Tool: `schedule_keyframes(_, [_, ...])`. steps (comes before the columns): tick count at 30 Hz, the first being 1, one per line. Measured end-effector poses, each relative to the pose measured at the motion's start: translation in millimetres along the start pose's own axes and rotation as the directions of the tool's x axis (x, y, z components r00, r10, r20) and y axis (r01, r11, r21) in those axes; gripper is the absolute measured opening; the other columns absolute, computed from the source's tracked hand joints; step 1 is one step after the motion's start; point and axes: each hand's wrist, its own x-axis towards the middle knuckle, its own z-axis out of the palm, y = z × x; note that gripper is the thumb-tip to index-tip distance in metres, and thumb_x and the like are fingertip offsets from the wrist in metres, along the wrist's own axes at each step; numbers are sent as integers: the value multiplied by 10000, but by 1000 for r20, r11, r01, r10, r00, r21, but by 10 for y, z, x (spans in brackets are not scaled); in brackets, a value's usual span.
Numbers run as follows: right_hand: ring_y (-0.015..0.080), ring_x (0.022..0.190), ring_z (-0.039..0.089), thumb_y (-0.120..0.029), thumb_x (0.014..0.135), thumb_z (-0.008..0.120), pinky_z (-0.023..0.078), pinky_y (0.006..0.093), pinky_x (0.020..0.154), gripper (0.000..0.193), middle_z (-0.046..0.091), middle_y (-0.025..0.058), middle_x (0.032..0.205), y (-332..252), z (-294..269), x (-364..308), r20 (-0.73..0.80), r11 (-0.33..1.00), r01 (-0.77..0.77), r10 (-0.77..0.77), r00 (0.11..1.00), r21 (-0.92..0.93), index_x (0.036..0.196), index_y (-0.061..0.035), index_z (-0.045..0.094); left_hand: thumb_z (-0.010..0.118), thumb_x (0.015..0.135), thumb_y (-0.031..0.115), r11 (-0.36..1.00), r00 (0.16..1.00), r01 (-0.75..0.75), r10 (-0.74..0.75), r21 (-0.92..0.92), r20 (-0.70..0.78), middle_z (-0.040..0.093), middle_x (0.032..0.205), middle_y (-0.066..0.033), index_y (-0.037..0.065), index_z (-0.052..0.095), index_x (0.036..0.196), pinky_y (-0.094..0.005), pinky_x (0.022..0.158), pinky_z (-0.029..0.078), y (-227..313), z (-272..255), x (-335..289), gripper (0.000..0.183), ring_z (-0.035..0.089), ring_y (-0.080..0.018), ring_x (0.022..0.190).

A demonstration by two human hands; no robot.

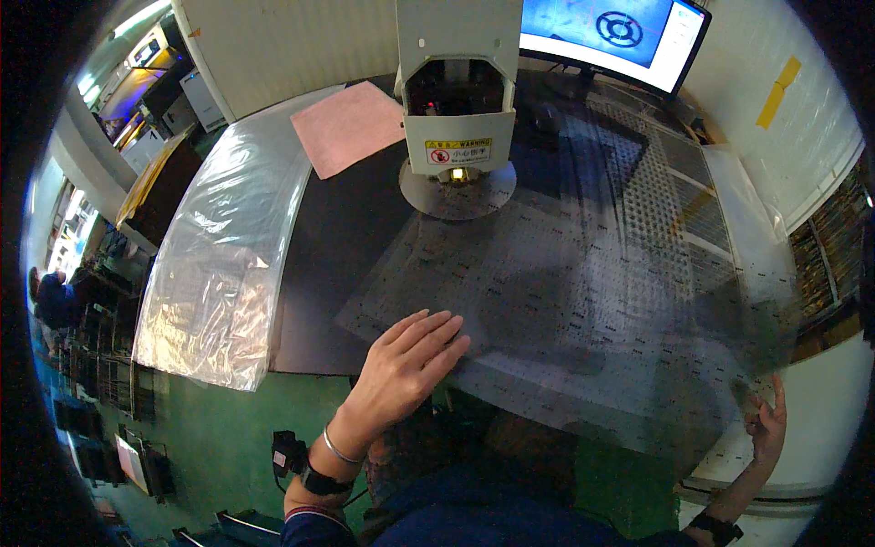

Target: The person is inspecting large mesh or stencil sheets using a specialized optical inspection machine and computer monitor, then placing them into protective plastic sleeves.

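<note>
A large see-through dark film sheet with rows of small dark marks spreads over the black table and overhangs its front edge. My left hand lies palm down at the sheet's near left edge, fingers stretched out flat. At the far right my right hand grips the sheet's overhanging corner, its index finger pointing up; the thumb's hold is partly blurred. Above the sheet's back part stands a white inspection machine head with a small lit lamp over a round plate.
A clear plastic bag stack covers the table's left side. A pink cloth lies behind it. At the back right stand a monitor showing a ring shape and a dark mouse. Another person is far left.
</note>
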Motion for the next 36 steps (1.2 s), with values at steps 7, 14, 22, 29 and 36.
schedule_keyframes(7, [94,510,540,-214,751,666,360,179,394,749,604,103,948,10,14,-10,-16,1000,10,-10,1000,-9,1375,-172,253,548,674,83,1000,1000,6,-6,-3,-7,587,1089,-91,65,611,984,-407,897,446,-2,-8,-30,317,551,-258,1034])
schedule_keyframes(14, [111,521,547,-183,751,657,385,197,388,727,599,126,981,107,-192,40,10,998,53,-53,999,-14,1368,-165,273,551,690,87,1000,1000,11,-11,2,-12,583,1060,-97,53,612,954,-396,885,444,50,-34,62,274,551,-242,1009])
schedule_keyframes(22, [222,606,618,0,754,559,529,314,489,668,600,207,945,-256,220,-95,2,979,-78,79,997,187,1349,-123,281,578,686,79,1000,999,11,-10,8,-53,601,1028,-84,72,630,925,-382,862,459,70,-43,42,244,564,-229,986])
schedule_keyframes(29, [248,748,618,39,761,534,538,334,514,626,587,202,954,-243,129,-95,24,980,-113,110,994,162,1328,-74,293,648,656,181,991,997,-58,63,-122,32,595,1072,-71,124,585,1069,-429,873,449,99,-135,-38,421,565,-264,999])
schedule_keyframes(36, [231,751,605,1,755,583,505,334,445,602,577,172,969,-135,-199,-355,27,979,-64,60,998,192,1302,-75,344,660,772,151,536,770,581,-116,-613,628,624,912,-130,23,588,1050,-357,781,478,423,-472,-986,314,607,-256,880])
